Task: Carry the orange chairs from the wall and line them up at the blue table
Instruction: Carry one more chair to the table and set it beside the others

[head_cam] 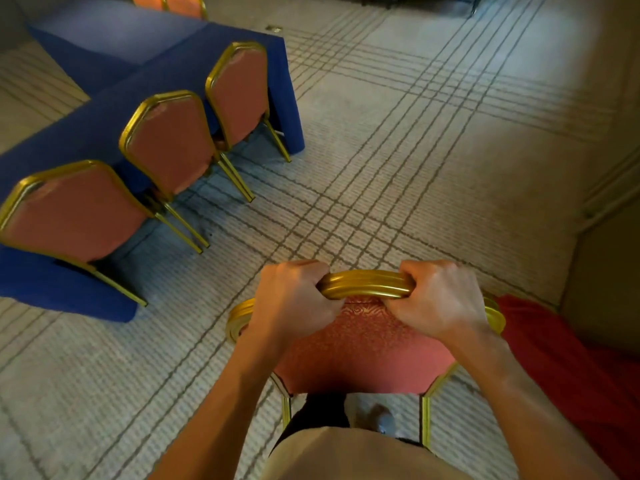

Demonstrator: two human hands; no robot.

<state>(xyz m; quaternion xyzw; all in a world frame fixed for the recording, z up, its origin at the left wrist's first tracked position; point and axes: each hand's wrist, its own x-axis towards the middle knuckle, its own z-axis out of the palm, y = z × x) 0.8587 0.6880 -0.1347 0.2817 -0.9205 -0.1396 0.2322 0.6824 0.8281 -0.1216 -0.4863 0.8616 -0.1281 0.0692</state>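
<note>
Fingers [306,270]: head view; curled tight round the gold top rail [367,287], my left hand [294,301] and right hand [438,299] close together.
Chair [363,344]: in my grip, well apart from the blue table [114,126].
Row: three chairs [169,143] stand at the table.
Recommendation: widen my grip, keep the legs off the carpet [415,150], set it down level with the row.

The held chair [367,344] is showing a gold metal frame [367,284], glossy and ribbed along its length. Its backrest is presenting woven orange-red cloth with a fine pattern. The worktop [104,53] is wearing a matt blue cloth cover. The carpet [433,140] is showing a rough, corded beige pile. The red cloth [571,358] is appearing matt.
</note>
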